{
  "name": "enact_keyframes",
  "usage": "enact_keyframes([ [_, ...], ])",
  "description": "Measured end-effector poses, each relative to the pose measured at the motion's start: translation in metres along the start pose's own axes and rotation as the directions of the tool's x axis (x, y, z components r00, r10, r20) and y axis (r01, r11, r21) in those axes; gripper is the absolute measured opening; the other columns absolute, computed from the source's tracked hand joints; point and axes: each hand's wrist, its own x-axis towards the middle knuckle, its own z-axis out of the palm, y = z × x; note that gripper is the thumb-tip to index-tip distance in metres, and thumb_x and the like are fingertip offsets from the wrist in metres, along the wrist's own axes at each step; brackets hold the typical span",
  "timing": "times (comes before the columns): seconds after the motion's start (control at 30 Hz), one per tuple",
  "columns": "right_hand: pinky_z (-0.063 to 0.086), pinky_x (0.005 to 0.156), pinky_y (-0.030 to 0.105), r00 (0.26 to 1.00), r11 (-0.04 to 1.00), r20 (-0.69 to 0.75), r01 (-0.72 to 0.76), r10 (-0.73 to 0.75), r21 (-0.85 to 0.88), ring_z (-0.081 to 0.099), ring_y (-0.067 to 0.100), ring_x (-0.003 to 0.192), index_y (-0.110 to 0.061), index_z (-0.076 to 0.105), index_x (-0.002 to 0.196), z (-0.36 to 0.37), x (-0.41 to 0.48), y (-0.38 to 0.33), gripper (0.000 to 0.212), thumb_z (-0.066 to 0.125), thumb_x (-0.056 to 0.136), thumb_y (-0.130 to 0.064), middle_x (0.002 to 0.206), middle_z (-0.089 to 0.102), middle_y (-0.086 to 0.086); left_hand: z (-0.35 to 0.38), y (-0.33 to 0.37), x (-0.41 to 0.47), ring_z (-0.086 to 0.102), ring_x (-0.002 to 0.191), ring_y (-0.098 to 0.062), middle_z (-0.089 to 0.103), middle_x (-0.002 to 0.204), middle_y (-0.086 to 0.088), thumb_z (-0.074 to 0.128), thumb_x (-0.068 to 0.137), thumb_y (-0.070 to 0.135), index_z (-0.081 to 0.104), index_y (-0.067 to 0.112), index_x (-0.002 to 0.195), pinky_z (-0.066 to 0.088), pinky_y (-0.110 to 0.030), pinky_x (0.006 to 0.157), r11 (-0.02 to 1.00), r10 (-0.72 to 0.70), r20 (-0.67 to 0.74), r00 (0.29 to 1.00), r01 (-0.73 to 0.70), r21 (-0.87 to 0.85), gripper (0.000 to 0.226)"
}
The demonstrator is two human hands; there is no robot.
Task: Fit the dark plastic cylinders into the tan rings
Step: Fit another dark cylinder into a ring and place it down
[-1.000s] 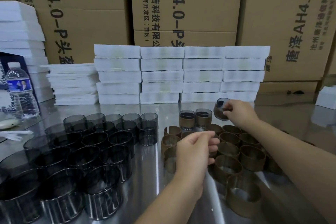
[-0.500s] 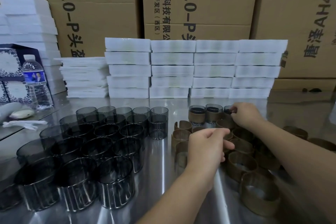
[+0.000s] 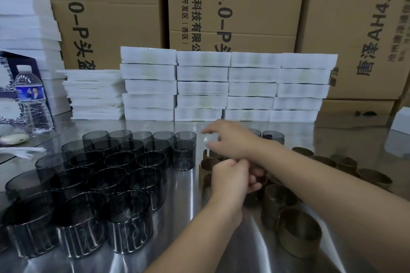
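A person's two bare hands work over a shiny steel table (image 3: 190,217), seen from the head camera.

A tight cluster of dark smoky see-through plastic cylinders (image 3: 111,175) stands upright across the left half of the table and reaches the near left edge of view. A looser cluster of tan split rings (image 3: 297,230) lies on the right half. A strip of bare steel runs between the two clusters from front to back. More bare steel lies behind them, up to a wall of stacked white foam trays (image 3: 202,86).

The right hand (image 3: 230,139) reaches leftward across the middle. Its fingers are loosely spread and motion-blurred, and it holds nothing. Its fingertips are just beside the rightmost back cylinder (image 3: 185,150) without touching it.

The left hand (image 3: 231,180) sits below the right forearm, over the left edge of the ring cluster. Its fingers are curled tight. The forearm hides whether they grip a ring.

At the back, just past the right wrist, a dark cylinder seated in a tan ring (image 3: 273,136) stands upright.

Tall brown cardboard cartons (image 3: 233,6) fill the background. A clear water bottle with a blue label (image 3: 31,99) stands at the far left. A small white box (image 3: 401,122) shows at the right edge.
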Motion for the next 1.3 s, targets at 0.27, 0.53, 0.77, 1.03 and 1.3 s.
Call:
enact_keyframes([
  [0.27,0.031,0.111,0.044,0.954,0.941,0.298,0.115,-0.016,-0.317,0.025,0.026,0.140,-0.030,0.042,0.144,0.020,0.017,-0.030,0.052,0.056,0.093,-0.033,0.154,0.028,0.003,-0.004,-0.007,0.006,0.057,0.039,-0.010,0.057,0.041,0.001,0.038,0.087,-0.006,0.059,0.008,0.066,0.041,-0.017,0.035,0.959,-0.058,-0.252,0.966,-0.017,-0.284,0.033],
  [0.53,0.036,0.094,0.033,0.974,0.949,0.145,0.206,-0.175,-0.239,0.038,0.023,0.126,-0.012,0.063,0.110,0.026,0.022,-0.039,0.023,0.062,0.092,-0.025,0.136,0.047,0.003,-0.009,0.000,0.001,0.061,0.039,-0.010,0.063,0.046,0.001,0.034,0.088,-0.005,0.062,0.009,0.074,0.044,-0.019,0.037,0.920,-0.079,-0.251,0.965,-0.026,-0.391,0.034],
  [0.77,0.028,0.106,0.033,0.952,0.987,-0.267,0.129,-0.151,-0.099,0.032,0.024,0.134,-0.007,0.063,0.104,0.003,-0.004,-0.017,0.018,0.062,0.091,-0.020,0.140,0.046,0.006,-0.003,0.000,0.000,0.046,0.035,-0.006,0.051,0.043,-0.002,0.030,0.088,-0.013,0.064,0.002,0.077,0.054,-0.026,0.048,0.985,0.055,-0.015,0.998,-0.056,-0.164,0.039],
  [1.03,0.050,0.081,0.035,0.846,0.998,-0.533,-0.043,0.008,-0.052,0.051,0.029,0.122,-0.010,0.053,0.108,-0.011,-0.071,0.015,0.015,0.051,0.098,-0.021,0.156,0.019,0.006,-0.005,0.006,0.000,0.067,0.065,-0.015,0.068,0.079,-0.012,0.048,0.097,0.001,0.054,0.013,0.126,0.060,-0.030,0.063,0.998,0.050,0.159,0.986,-0.057,0.037,0.032],
  [1.3,0.040,0.107,0.039,0.859,0.994,-0.511,0.042,0.013,0.096,0.034,0.014,0.136,-0.015,0.059,0.099,0.009,-0.118,0.039,0.007,0.061,0.092,-0.017,0.149,0.023,-0.001,-0.011,-0.005,0.007,0.071,0.101,-0.026,0.070,0.113,-0.017,0.056,0.096,0.031,0.045,0.021,0.139,0.060,-0.038,0.078,1.000,0.000,0.277,0.961,0.007,-0.024,0.046],
])
